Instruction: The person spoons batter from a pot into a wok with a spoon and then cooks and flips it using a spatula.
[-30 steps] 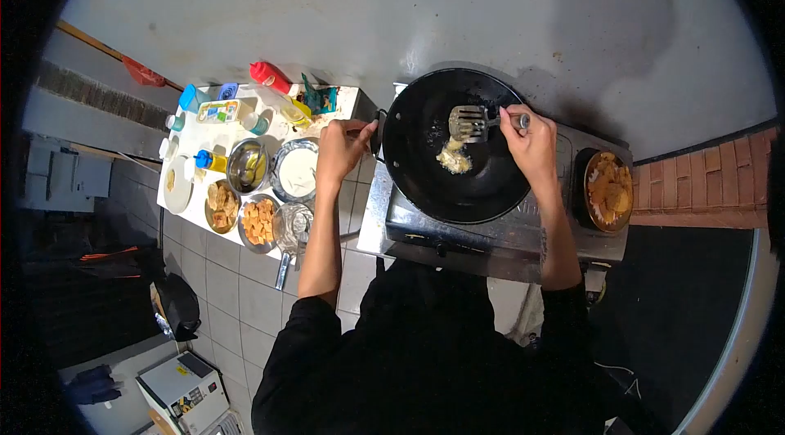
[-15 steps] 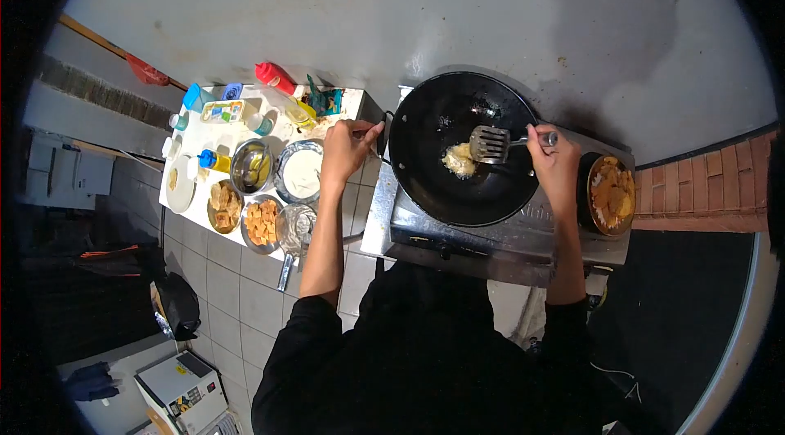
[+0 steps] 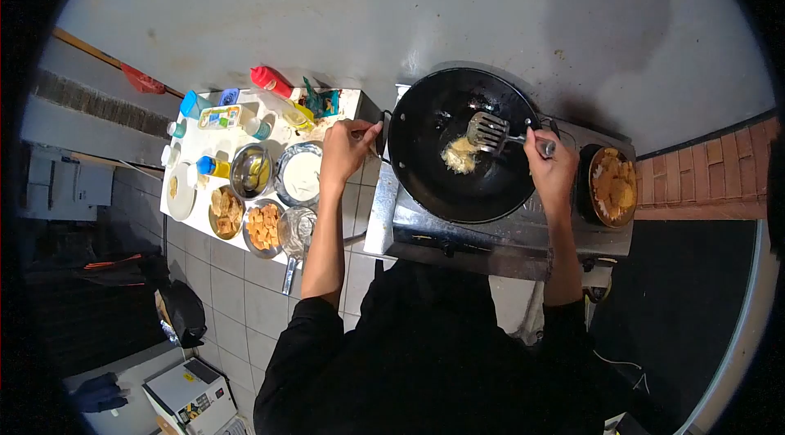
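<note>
A black wok (image 3: pixel 441 190) rests on the steel stove (image 3: pixel 491 240). My left hand (image 3: pixel 350 149) pinches the wok's loop handle (image 3: pixel 382 134) at its left side. In my right hand (image 3: pixel 553 165) is the handle of a slotted metal spatula (image 3: pixel 488 132), its head inside the wok. A small pale yellow lump of food (image 3: pixel 460 159) lies in the wok, touching or just beside the spatula's edge. Dark shiny wet patches show on the wok's upper inner wall.
A pan of orange-brown food (image 3: pixel 612 188) stands right of the wok. On the white table (image 3: pixel 184 153) at left are a bowl of white liquid (image 3: pixel 301 176), a plate of orange cubes (image 3: pixel 263 226), a steel bowl (image 3: pixel 250 171) and a red bottle (image 3: pixel 270 80). Behind rises a grey wall (image 3: pixel 368 10).
My right hand and the spatula have moved right and slightly down from the wok's upper middle. The spatula's head has tilted. My left hand stays at the wok handle.
</note>
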Demonstrator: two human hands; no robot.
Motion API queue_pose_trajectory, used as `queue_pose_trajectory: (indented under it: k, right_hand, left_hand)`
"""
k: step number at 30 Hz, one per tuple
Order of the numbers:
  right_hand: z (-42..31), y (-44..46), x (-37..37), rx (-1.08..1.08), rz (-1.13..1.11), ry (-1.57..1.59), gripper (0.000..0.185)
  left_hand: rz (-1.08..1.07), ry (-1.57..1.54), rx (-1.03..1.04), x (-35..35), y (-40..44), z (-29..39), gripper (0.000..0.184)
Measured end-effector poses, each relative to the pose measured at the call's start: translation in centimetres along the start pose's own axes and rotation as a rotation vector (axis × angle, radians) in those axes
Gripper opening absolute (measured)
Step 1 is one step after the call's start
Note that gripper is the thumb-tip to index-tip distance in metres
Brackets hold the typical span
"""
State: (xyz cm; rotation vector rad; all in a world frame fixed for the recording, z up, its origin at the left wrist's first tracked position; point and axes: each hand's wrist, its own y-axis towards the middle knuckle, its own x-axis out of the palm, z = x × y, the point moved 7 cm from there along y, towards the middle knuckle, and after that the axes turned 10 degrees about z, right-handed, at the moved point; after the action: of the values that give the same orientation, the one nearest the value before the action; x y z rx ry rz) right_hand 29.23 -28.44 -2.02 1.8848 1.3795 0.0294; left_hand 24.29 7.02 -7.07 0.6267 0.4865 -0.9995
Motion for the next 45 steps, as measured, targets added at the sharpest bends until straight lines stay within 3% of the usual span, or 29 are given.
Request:
queue_pose_trajectory:
  k: [13, 18, 22, 28, 30, 33, 37, 42, 45]
  right_hand:
    - [-1.7, -0.9, -1.6, -0.092, 0.03, -0.038, 0.01]
    - [-1.8, -2.5, -2.4, -0.098, -0.158, -0.003, 0.015]
    - [-0.7, -3.7, -2.5, -0.125, -0.17, -0.061, 0.017]
    - [1.7, -5.2, -2.3, 0.022, -0.107, -0.039, 0.014]
    - [2.8, -5.4, -2.3, 0.242, -0.11, -0.032, 0.015]
    - [4.1, -5.6, -1.7, 0.333, -0.047, 0.066, 0.016]
    - [3.9, -5.4, -1.0, 0.315, -0.059, 0.101, 0.015]
    - [4.5, -5.8, -0.9, 0.559, -0.108, 0.248, 0.019]
    - [5.1, -6.2, -1.0, 0.565, -0.083, 0.251, 0.02]
  left_hand:
    - [0.015, 0.001, 0.005, 0.0, -0.1, -0.2, 0.031]
    - [0.015, 0.03, -0.017, -0.2, -0.3, 0.0, 0.032]
    - [0.03, -0.03, 0.014, 0.1, -0.3, 0.0, 0.031]
    - [0.039, -0.027, 0.021, 0.0, -0.3, 0.3, 0.03]
    - [0.029, -0.014, 0.013, -0.1, -0.3, 0.6, 0.03]
    - [0.025, -0.006, 0.034, 0.0, -0.3, 0.7, 0.03]
    - [0.016, -0.018, 0.006, 0.2, -0.2, 0.4, 0.031]
    - [0.026, 0.014, 0.035, 0.2, -0.2, 0.2, 0.031]
    - [0.041, -0.012, 0.022, 0.2, -0.3, 0.0, 0.031]
